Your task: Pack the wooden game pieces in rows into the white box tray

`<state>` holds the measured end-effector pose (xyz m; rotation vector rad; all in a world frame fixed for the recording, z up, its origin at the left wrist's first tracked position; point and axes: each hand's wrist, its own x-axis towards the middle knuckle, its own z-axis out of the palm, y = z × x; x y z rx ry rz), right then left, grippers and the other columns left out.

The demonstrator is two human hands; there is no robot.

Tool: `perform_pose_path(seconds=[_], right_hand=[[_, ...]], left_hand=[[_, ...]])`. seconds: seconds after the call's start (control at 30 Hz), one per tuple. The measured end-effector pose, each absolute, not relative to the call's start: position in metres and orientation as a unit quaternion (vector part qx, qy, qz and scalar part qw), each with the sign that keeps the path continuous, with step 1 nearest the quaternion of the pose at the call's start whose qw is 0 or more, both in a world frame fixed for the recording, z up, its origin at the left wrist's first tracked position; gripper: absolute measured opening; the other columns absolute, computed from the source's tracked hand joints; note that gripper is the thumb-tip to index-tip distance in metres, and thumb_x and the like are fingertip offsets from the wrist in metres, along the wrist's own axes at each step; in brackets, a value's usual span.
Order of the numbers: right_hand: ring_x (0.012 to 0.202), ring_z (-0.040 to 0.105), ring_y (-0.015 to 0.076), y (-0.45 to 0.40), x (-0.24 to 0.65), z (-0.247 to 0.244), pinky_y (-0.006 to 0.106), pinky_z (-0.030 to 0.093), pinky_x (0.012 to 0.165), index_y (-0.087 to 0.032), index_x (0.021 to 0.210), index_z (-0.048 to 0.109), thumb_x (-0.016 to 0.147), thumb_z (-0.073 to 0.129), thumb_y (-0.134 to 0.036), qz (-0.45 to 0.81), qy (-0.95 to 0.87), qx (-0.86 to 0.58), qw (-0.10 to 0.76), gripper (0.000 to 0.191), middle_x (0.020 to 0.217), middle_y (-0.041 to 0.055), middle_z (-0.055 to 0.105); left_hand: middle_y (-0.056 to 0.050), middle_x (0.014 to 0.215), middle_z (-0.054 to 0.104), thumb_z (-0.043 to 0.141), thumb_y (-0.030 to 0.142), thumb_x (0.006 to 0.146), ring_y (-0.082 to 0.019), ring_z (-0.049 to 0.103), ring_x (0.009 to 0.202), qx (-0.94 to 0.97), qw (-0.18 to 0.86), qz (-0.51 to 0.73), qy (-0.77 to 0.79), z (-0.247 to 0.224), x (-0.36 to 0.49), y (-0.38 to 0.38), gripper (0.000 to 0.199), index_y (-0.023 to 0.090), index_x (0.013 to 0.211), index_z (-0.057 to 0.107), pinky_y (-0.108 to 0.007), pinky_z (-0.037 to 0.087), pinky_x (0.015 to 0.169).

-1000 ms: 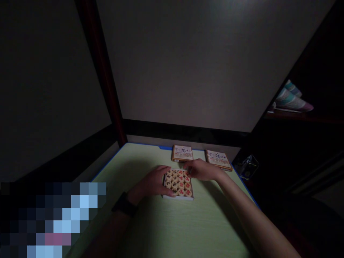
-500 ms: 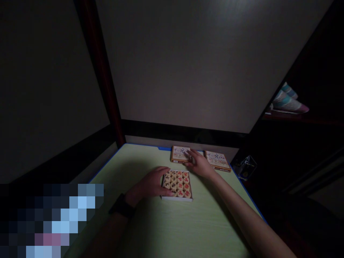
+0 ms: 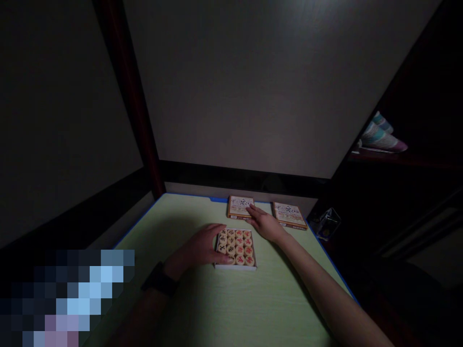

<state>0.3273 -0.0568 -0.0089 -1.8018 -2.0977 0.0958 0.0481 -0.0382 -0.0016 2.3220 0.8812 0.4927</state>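
Observation:
An open shallow box lies on the green table, with rows of round wooden pieces bearing red and black characters. My left hand, a dark band on its wrist, rests on the box's left side, thumb and fingers spread around the edge. My right hand has its fingers stretched out over the right edge of a flat printed box at the back of the table. To its right lies a second printed box, which neither hand touches.
A pale wall panel rises behind the table's back edge. Beyond the right edge stands a dark, shiny object. Striped cloth items sit on a shelf at the right.
My right hand's fingers have straightened and lie flatter at the printed box's right edge. My left hand stays on the open box. The whole view has shifted slightly.

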Motion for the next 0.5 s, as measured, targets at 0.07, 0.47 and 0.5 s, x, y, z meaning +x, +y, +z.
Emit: perform_pose_path(seconds=[0.07, 0.47, 0.5], right_hand=[[0.131, 0.054, 0.0259, -0.058, 0.337, 0.001, 0.037, 0.042, 0.111, -0.016, 0.134, 0.061, 0.099, 0.047, -0.035, 0.014, -0.729, -0.655, 0.2, 0.042, 0.142, 0.0147, 0.058], [0.117, 0.062, 0.0358, -0.092, 0.41, 0.002, 0.043, 0.048, 0.093, -0.017, 0.135, 0.056, 0.089, 0.047, -0.068, 0.021, -0.46, -0.871, 0.172, 0.07, 0.135, 0.0218, 0.058], [0.118, 0.062, 0.0359, -0.093, 0.414, 0.001, 0.042, 0.048, 0.093, -0.017, 0.137, 0.055, 0.088, 0.048, -0.069, 0.032, -0.452, -0.873, 0.177, 0.072, 0.134, 0.022, 0.059]], left_hand=[[-0.014, 0.149, 0.05, 0.085, 0.054, 0.054, -0.036, 0.049, 0.134, 0.876, 0.31, 0.177, 0.325, -0.003, 0.045, -0.036, 0.101, 0.021, 0.143, 0.05, -0.048, 0.039, 0.114], [-0.019, 0.161, 0.031, 0.089, 0.052, 0.046, -0.038, 0.032, 0.146, 0.893, 0.311, 0.107, 0.308, -0.008, 0.038, -0.036, 0.129, 0.016, 0.155, 0.029, -0.051, 0.028, 0.121], [-0.019, 0.161, 0.031, 0.088, 0.052, 0.047, -0.037, 0.032, 0.146, 0.895, 0.303, 0.108, 0.309, -0.008, 0.039, -0.037, 0.128, 0.016, 0.155, 0.03, -0.051, 0.028, 0.121]])
